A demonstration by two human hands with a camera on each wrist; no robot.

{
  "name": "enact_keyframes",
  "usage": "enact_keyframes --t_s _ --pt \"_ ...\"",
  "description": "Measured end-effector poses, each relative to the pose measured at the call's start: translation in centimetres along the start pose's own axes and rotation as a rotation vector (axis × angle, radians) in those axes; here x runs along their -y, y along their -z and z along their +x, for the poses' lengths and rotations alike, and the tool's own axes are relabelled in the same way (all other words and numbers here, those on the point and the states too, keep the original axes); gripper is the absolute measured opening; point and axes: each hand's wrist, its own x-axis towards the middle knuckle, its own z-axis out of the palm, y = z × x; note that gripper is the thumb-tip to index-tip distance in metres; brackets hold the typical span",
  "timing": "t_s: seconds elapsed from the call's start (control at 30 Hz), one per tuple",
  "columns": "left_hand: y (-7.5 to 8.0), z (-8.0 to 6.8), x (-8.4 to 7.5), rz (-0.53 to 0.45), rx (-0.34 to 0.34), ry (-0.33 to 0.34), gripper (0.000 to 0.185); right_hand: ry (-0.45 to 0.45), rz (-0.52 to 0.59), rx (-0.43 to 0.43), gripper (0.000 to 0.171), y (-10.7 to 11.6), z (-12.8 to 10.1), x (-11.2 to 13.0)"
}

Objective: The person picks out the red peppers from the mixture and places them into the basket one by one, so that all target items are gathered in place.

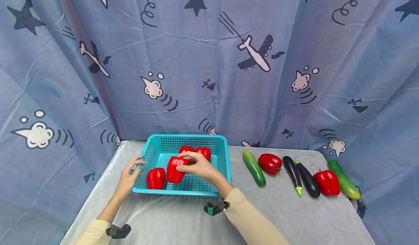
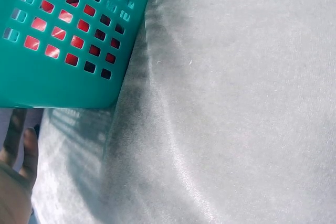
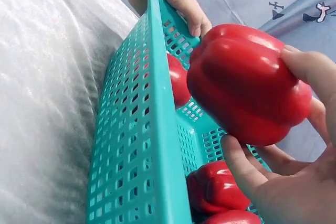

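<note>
My right hand [image 1: 196, 164] holds a red bell pepper [image 1: 175, 169] above the inside of a turquoise plastic basket [image 1: 183, 193]. In the right wrist view, thumb and fingers grip this bell pepper [image 3: 247, 82] from its sides. Another red bell pepper [image 1: 156, 178] rests in the basket's front left corner, and two more, a red bell pepper [image 1: 186, 149] and a red bell pepper [image 1: 203, 152], lie toward the back, partly hidden by my right hand. At the basket's left side, my left hand [image 1: 128, 176] holds the rim, its fingertips over the edge in the right wrist view.
Right of the basket on the pale cloth-covered table [image 1: 255, 208] lie a cucumber [image 1: 254, 168], a red bell pepper [image 1: 270, 164], an eggplant [image 1: 292, 174], another eggplant [image 1: 307, 179], a red bell pepper [image 1: 327, 183] and a second cucumber [image 1: 344, 179]. A blue patterned curtain [image 1: 196, 74] hangs behind.
</note>
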Motion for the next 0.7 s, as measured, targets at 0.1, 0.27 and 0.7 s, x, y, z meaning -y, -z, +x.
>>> enact_keyframes --t_s 0.1,0.27,0.7 --pt "0.1 0.0 0.2 0.017 0.003 -0.024 0.020 -0.007 -0.028 0.011 0.040 0.0 0.4 -0.1" --pt "0.1 0.0 0.4 0.029 0.006 -0.050 0.020 -0.030 -0.085 -0.001 0.041 0.0 1.0 -0.3" --pt "0.0 -0.1 -0.2 0.027 0.001 -0.022 0.023 -0.109 -0.103 0.107 0.040 -0.1 2.6 -1.5"
